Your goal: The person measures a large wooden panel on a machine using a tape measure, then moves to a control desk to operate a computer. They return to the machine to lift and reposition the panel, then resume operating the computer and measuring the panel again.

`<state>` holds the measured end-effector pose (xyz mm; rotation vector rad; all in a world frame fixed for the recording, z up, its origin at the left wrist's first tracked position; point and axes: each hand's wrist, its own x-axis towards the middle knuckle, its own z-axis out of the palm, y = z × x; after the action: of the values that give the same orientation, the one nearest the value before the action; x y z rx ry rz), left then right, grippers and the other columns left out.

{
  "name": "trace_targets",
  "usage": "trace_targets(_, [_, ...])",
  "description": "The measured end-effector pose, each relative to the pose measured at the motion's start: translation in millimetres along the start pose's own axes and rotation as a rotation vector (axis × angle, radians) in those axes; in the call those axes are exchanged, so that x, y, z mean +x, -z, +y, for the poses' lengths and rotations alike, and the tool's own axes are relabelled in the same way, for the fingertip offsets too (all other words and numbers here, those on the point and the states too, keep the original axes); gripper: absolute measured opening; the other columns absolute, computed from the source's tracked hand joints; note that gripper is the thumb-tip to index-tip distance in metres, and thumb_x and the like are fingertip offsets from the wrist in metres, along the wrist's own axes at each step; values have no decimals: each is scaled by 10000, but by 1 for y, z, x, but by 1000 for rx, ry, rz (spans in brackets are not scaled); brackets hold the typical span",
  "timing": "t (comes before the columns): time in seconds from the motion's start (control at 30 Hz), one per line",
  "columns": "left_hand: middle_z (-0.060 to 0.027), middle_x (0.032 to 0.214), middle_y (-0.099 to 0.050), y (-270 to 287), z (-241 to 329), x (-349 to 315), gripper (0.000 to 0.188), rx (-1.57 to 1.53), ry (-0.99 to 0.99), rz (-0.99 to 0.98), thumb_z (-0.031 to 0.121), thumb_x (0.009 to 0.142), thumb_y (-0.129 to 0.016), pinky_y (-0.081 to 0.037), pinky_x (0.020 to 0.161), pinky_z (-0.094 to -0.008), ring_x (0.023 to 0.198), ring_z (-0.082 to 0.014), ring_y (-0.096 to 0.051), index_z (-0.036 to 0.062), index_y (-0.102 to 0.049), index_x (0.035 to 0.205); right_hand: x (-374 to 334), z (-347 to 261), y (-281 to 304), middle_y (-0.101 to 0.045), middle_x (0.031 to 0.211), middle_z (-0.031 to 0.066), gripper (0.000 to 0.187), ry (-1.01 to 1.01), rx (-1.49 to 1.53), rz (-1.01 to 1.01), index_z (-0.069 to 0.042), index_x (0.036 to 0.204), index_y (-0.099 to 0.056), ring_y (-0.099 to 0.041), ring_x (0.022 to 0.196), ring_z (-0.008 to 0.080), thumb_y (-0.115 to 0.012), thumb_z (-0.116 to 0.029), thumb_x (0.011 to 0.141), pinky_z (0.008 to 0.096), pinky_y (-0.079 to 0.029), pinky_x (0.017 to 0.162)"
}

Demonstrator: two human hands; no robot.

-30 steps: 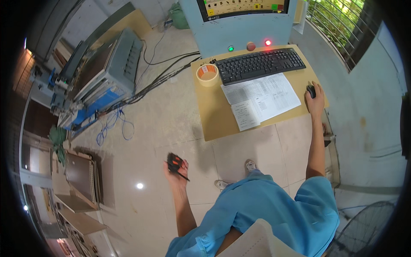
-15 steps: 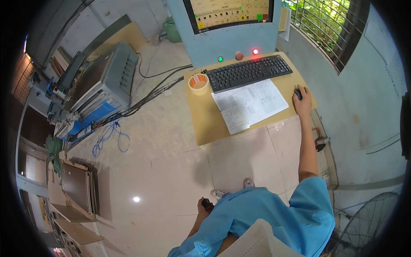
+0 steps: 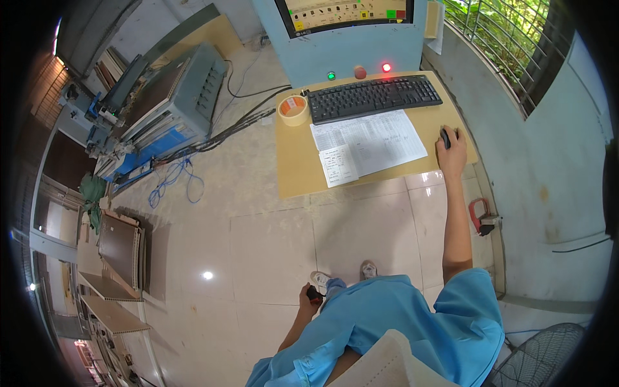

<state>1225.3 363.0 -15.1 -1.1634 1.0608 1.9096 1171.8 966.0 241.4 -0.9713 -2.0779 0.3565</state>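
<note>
Mouse [image 3: 444, 137] lies under right hand [image 3: 451, 149] fingers, curled over it, just right of keyboard [image 3: 374, 98]; left hand [image 3: 308, 298], far from keyboard, grips small black-red object [image 3: 314, 295].

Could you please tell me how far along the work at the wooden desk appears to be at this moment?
Done: white printed sheets lie spread before the black keyboard. In hand: the right hand rests on the black computer mouse, and the left hand holds a small black and red object at the person's side. Left: cannot tell; the screen is too small to read.
</note>
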Motion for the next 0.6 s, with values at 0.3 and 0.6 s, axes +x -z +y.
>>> trace_targets(0.3, [-40,703,-560,26,-30,-5,285,-49,-23,-78,380,900,-699,-509,574,-404,634,-225,-571,145,-572,799,-3,3,-3,-501,1464,216,458,12,-7,-5,-187,1317,-650,-516,1309,399,-659,-191,859,479,-473,1040])
trace_targets(0.6, [-26,723,-576,31,-40,-15,328,111,-92,-20,475,875,-710,-466,539,-344,618,-183,-566,179,-578,834,7,28,-18,-507,1463,246,491,63,-9,-94,-158,1364,-629,-518,1319,409,-659,-202,876,465,-446,1074])
